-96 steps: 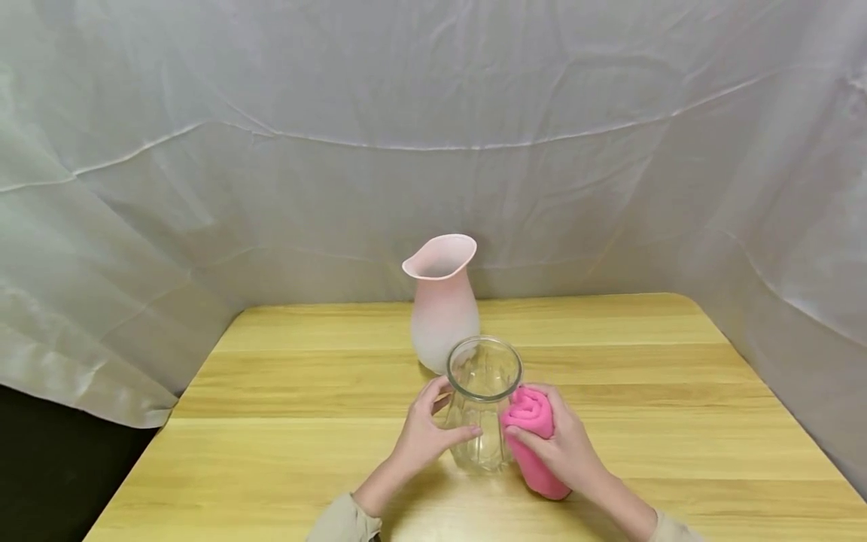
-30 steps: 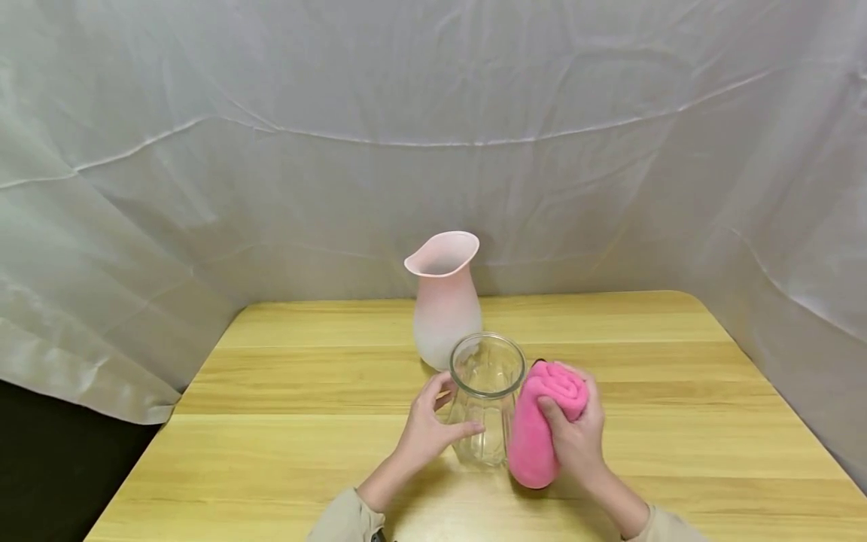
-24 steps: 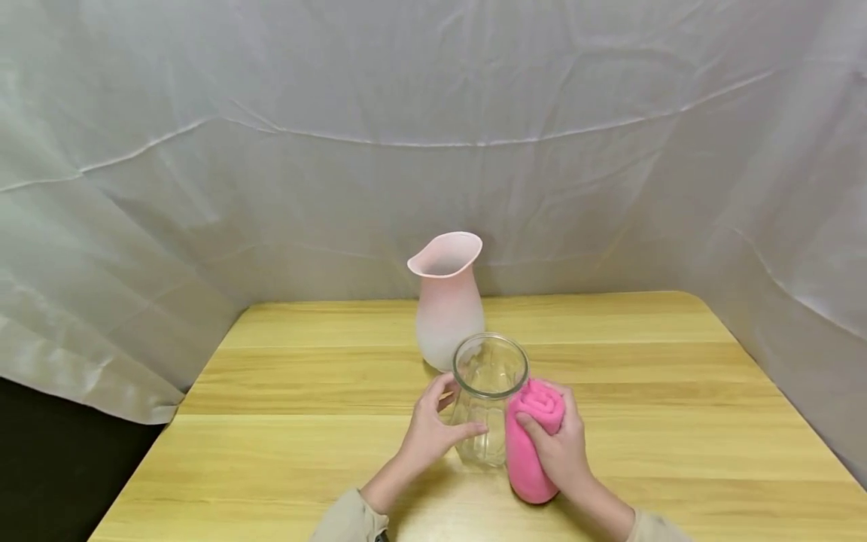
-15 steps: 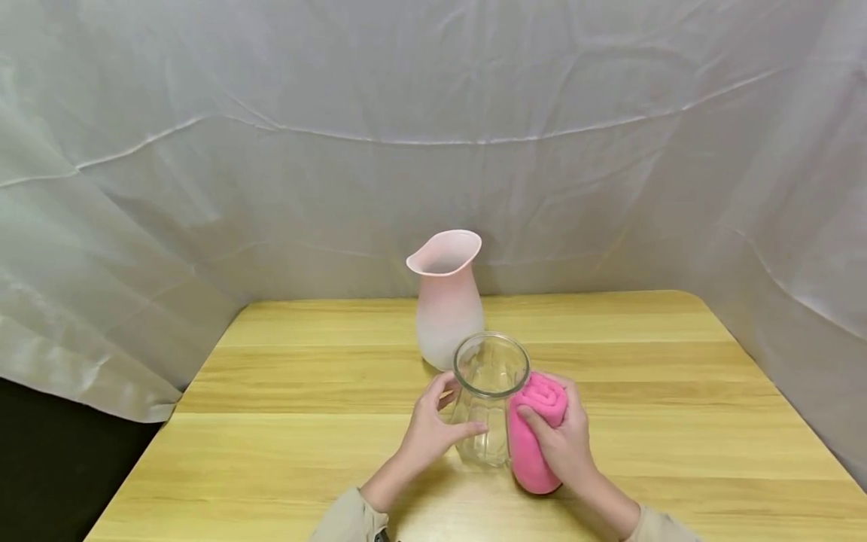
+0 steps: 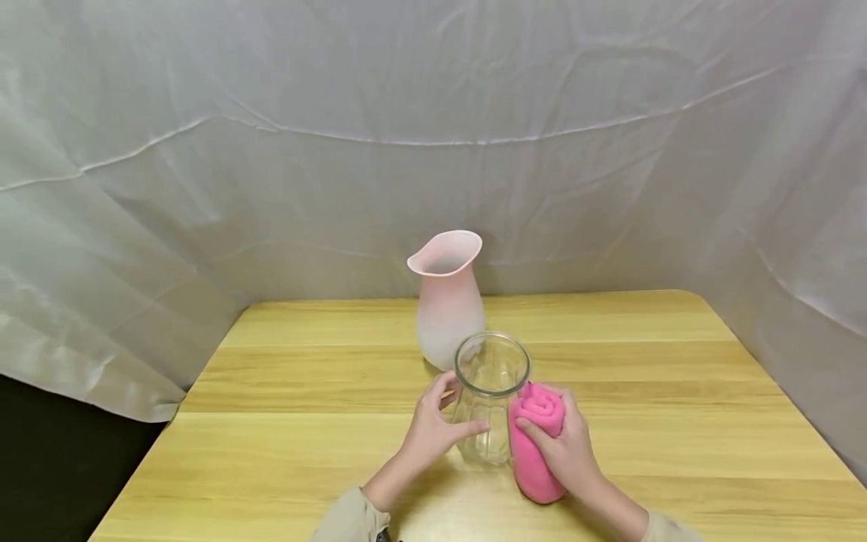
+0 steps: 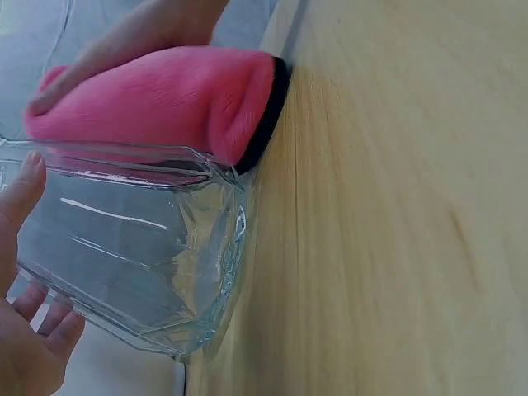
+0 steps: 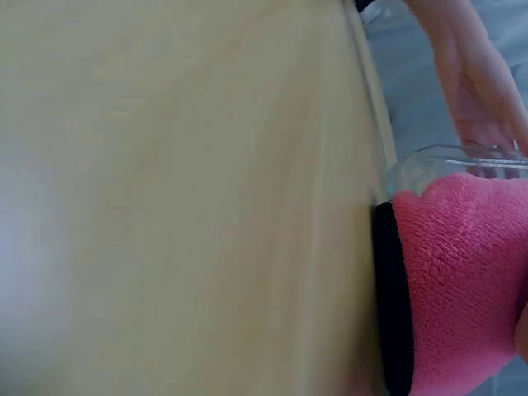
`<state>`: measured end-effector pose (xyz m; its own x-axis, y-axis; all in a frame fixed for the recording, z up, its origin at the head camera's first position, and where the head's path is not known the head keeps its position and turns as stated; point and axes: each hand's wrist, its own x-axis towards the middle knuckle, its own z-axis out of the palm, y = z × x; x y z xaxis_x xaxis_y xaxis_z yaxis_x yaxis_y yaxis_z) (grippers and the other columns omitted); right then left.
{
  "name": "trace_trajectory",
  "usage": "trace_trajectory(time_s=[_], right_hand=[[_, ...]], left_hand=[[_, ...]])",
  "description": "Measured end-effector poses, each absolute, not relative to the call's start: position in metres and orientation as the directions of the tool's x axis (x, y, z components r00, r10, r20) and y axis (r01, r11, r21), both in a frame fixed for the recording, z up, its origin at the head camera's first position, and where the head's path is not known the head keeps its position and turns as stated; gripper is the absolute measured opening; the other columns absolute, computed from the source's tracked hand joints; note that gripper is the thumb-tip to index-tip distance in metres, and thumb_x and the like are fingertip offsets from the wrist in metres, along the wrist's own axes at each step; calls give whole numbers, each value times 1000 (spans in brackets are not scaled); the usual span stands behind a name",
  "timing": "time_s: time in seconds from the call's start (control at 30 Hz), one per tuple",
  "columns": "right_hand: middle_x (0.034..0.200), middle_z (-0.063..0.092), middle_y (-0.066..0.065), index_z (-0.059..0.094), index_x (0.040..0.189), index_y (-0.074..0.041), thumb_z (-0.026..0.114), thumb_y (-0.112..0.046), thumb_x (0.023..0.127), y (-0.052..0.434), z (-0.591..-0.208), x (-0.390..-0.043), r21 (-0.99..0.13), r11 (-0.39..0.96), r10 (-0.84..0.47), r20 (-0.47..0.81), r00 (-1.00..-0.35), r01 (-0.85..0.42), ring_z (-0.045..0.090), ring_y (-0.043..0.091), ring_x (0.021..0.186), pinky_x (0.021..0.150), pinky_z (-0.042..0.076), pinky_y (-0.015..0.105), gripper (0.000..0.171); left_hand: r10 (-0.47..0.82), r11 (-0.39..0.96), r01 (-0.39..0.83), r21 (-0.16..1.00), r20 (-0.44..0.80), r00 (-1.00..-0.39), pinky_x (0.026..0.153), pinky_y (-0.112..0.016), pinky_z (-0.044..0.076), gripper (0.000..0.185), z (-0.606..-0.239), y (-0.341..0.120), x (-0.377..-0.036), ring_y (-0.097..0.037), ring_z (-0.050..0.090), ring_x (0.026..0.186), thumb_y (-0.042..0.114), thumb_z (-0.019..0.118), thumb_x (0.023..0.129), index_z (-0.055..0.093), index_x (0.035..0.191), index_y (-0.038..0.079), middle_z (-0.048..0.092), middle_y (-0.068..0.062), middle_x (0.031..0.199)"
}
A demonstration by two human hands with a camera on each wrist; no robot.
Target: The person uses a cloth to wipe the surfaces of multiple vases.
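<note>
Glass jar [image 5: 499, 440]: stood upright on the worktop [image 5: 325, 380], between the two hands; a pink vase [image 5: 448, 320] is placed just behind it.
Left hand [image 5: 433, 430]: jar is held; fingers are spread wide around it, thumb laid on the near side.
Right hand [image 5: 567, 444]: towel is gripped; fingers are curled about the upper part of the roll, thumb pressed on the near side.
Pink towel [image 5: 530, 455]: rolled, held nearly upright at the jar's right side; contact with the glass cannot be told for certain.
Jar risk: could be tipped or slid into the vase, judged likeliest if the towel is pushed hard while the left-hand hold is slack.
Towel risk: roll could be loosened if the right-hand grip slips.
</note>
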<state>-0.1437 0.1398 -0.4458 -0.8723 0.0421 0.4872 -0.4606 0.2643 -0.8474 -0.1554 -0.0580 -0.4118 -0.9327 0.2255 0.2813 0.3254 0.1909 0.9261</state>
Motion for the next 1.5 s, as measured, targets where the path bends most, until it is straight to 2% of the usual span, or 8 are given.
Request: trace_trajectory(time_s=[0.13, 0.37, 0.57, 0.73, 0.87, 1.0, 1.17, 1.5], right_hand=[[97, 64, 4, 52, 109, -5, 76, -7, 71, 147, -452, -140, -834, 374, -47, 420, -906, -406, 58, 3, 84, 71, 52, 20, 45], [91, 63, -4, 53, 107, -12, 74, -23, 75, 160, -451, -137, -805, 503, -139, 284, -949, -315, 58, 6, 81, 71, 53, 25, 40], [99, 65, 3, 52, 111, -9, 72, -20, 77, 169, -436, -134, -823, 485, -104, 280, -954, -294, 59, 7, 86, 72, 53, 24, 41], [106, 64, 7, 51, 114, -5, 71, -16, 78, 176, -429, -135, -795, 505, -98, 333, -938, -335, 57, 4, 92, 77, 52, 23, 43], [104, 64, 8, 51, 113, -4, 71, -10, 77, 180, -426, -136, -783, 488, -99, 389, -916, -385, 57, 1, 91, 76, 52, 21, 42], [103, 64, 10, 50, 113, -3, 72, -6, 75, 181, -423, -138, -781, 475, -94, 413, -906, -406, 57, -1, 90, 74, 51, 17, 44], [105, 64, 9, 50, 113, -4, 73, -6, 74, 181, -422, -139, -775, 482, -89, 422, -902, -410, 55, -4, 93, 77, 47, 10, 45], [105, 64, 12, 51, 112, -3, 72, -4, 74, 181, -420, -140, -773, 460, -92, 448, -889, -437, 55, -3, 94, 78, 47, 11, 43]], left_hand=[[223, 190, 310, 932, 267, -938, 98, -41, 42, 67, -410, -60, -154, -29, 48, 109, 5, 80, 64, 47, 122, -4, 52, -20, 118], [236, 197, 350, 916, 303, -923, 97, -41, 42, 69, -425, -61, -161, -28, 47, 112, 10, 80, 66, 46, 124, 0, 52, -15, 122], [215, 243, 373, 896, 325, -921, 102, -38, 37, 76, -442, -56, -162, -19, 40, 121, 23, 79, 68, 40, 132, 13, 43, -2, 132], [99, 325, 359, 875, 346, -933, 103, -43, 34, 89, -440, -47, -151, -21, 36, 123, 36, 80, 64, 33, 137, 15, 35, -3, 138], [5, 376, 343, 861, 369, -930, 98, -43, 38, 92, -438, -37, -145, -21, 39, 118, 40, 82, 59, 35, 134, 15, 37, -2, 132], [-44, 412, 315, 855, 364, -930, 94, -41, 41, 85, -438, -31, -142, -19, 41, 111, 38, 83, 58, 39, 128, 16, 41, 0, 123], [-47, 384, 287, 878, 329, -943, 94, -34, 43, 78, -440, -31, -143, -16, 41, 109, 29, 83, 60, 41, 123, 12, 43, 2, 117], [31, 381, 307, 872, 319, -947, 94, -33, 44, 79, -440, -39, -149, -16, 45, 109, 34, 82, 61, 41, 125, 12, 46, 2, 117]])
